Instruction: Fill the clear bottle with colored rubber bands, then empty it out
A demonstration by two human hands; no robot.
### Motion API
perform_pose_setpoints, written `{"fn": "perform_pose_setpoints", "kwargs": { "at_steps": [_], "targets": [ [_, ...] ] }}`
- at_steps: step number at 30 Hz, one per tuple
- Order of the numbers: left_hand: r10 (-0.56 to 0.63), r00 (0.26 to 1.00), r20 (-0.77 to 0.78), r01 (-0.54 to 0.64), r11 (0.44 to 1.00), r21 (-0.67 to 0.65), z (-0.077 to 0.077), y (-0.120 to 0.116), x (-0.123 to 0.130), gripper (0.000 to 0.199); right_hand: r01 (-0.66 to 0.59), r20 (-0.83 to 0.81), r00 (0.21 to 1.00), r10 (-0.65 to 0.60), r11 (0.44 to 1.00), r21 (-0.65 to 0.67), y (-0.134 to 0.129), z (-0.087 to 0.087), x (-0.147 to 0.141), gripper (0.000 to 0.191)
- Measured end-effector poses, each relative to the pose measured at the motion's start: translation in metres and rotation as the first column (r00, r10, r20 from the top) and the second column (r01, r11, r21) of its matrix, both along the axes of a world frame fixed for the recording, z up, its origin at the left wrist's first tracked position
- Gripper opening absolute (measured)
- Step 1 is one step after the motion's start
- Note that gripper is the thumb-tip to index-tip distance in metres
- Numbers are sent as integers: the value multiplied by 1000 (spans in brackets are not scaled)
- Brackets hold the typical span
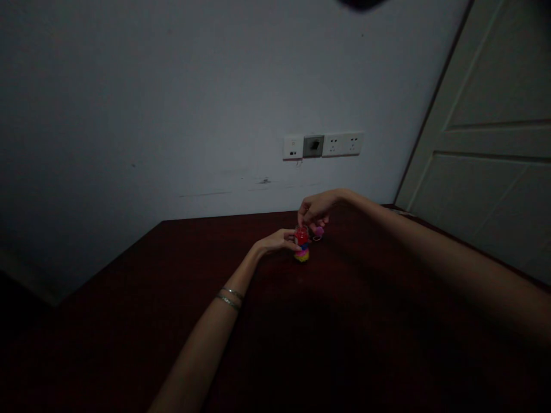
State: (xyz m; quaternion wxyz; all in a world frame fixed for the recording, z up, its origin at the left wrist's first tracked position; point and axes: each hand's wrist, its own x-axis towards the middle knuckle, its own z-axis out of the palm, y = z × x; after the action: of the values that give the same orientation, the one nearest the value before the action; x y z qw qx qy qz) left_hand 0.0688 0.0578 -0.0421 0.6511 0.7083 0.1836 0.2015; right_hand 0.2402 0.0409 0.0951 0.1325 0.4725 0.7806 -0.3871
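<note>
My left hand (279, 241) is wrapped round the side of a small clear container (302, 236) with red, blue, pink and yellow contents in layers. Over its top, my right hand (315, 210) points down with thumb and forefinger close together at the rim. Whether those fingers hold something is too small to tell. Beneath the other fingers of my right hand, a small pink thing (318, 232) shows beside the container, with a thin pale ring at its lower edge.
The dark red table top (181, 275) reaches back to a grey wall (193, 103). Sockets and a switch (322, 146) are set in the wall behind my hands. A pale panelled door (486, 137) stands at the right.
</note>
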Motion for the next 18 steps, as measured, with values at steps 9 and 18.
{"fn": "perform_pose_setpoints", "kwargs": {
  "at_steps": [9, 18],
  "targets": [
    [-1, 1000, -4, 1, 1000, 2, 4, -3, 1, 42, -44, 192, 980, 58, 996, -79, -9, -3, -5, 31],
    [9, 1000, -18, -10, 1000, -3, 1, 0, 3, 39, -43, 391, 916, 92, 990, -133, -10, -18, -26, 27]
  ]
}}
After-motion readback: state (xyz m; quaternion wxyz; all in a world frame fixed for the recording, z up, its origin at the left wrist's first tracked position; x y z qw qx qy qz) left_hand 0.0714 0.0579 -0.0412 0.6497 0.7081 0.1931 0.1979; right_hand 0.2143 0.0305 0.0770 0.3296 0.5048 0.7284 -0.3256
